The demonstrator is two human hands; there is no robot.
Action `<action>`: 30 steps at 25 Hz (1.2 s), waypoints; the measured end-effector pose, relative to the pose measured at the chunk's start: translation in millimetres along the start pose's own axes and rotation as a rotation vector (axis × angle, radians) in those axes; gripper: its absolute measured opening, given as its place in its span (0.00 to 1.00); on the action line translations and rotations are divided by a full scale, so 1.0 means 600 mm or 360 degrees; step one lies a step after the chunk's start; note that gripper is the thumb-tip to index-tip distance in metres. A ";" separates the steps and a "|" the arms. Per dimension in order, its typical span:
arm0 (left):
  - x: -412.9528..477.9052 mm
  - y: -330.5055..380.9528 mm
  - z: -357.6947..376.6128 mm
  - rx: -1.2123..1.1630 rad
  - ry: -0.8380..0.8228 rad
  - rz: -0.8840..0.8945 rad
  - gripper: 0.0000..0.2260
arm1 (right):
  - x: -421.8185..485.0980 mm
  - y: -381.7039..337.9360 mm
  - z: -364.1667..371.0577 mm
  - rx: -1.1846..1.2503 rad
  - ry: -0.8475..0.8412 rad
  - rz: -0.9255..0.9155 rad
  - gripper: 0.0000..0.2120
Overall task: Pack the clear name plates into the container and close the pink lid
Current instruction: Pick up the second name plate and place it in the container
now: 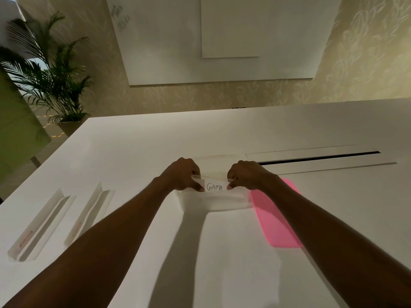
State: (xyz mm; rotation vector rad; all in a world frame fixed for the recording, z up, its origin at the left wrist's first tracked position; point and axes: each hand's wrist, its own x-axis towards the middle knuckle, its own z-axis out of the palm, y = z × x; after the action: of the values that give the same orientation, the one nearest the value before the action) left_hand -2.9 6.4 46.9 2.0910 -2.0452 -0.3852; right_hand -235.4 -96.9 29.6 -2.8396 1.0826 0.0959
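Flanking container (213, 200): spare plates (42, 223), pink lid (275, 218)

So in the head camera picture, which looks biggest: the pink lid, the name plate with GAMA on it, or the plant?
1. Plant: looks biggest, though it stands far off.
2. Pink lid, flat on the table, partly hidden by an arm.
3. GAMA name plate: looks smallest, both hands cover its ends.

Container (213, 202) interior hidden by name plate (214, 185) and hands, pink lid (273, 218) partly covered by right forearm, red labels on two spare plates (42, 225) blurred, unreadable
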 end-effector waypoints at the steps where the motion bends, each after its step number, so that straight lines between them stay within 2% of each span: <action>1: 0.001 0.000 0.003 0.0046 -0.0027 -0.0008 0.20 | 0.002 -0.001 0.000 -0.0007 -0.0007 0.0006 0.17; 10: 0.008 0.005 0.028 0.0179 -0.0222 -0.0012 0.15 | 0.019 -0.002 0.009 -0.0129 -0.0119 0.0002 0.11; 18: 0.010 0.022 0.024 0.0376 -0.0428 -0.0064 0.14 | 0.005 -0.005 -0.002 0.0128 -0.0117 0.0013 0.12; 20: 0.007 0.022 0.024 0.0339 -0.0318 -0.0042 0.12 | -0.004 -0.014 -0.010 0.0305 -0.0048 0.0067 0.11; 25: -0.019 0.018 0.028 0.0291 0.0347 -0.0063 0.10 | -0.033 -0.066 -0.024 0.0176 0.0396 0.0201 0.11; 30: -0.093 0.004 0.022 0.0130 0.0821 -0.0183 0.08 | -0.054 -0.136 -0.019 0.0381 0.0819 0.0171 0.09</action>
State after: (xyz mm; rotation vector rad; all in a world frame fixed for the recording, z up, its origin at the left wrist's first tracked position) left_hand -10.5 62.7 37.8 2.0796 -1.6662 0.2110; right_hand -204.6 -16.4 49.9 -2.6449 1.2266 -0.7406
